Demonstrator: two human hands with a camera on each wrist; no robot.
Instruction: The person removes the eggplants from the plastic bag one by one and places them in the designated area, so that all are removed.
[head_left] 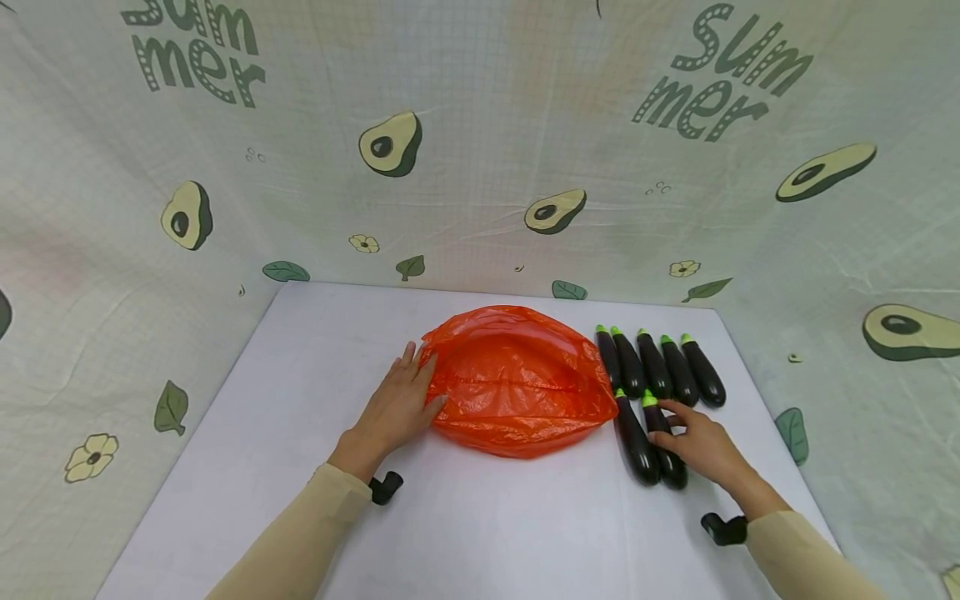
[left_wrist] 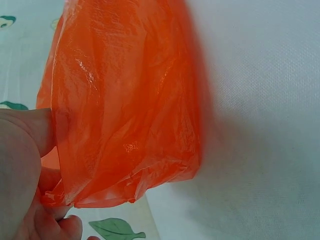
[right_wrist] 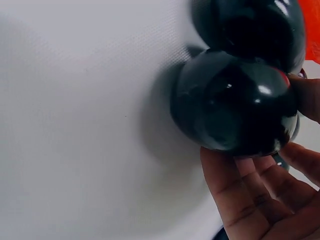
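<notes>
A red plastic bag stands open-mouthed on the white table. My left hand holds its left edge, with the thumb at the rim and the fingers around a crumpled corner of the film. At the right, my right hand grips a dark, glossy eggplant with a bright green cap, thumb on one side and fingers on the other. In the right wrist view the rounded end of this eggplant shows between thumb and fingers. Another eggplant lies right beside it on the left.
Behind these two, several more eggplants lie side by side in a row, their green caps pointing away. The leftmost one is close to the bag's right side. A curtain printed with avocados surrounds the white table.
</notes>
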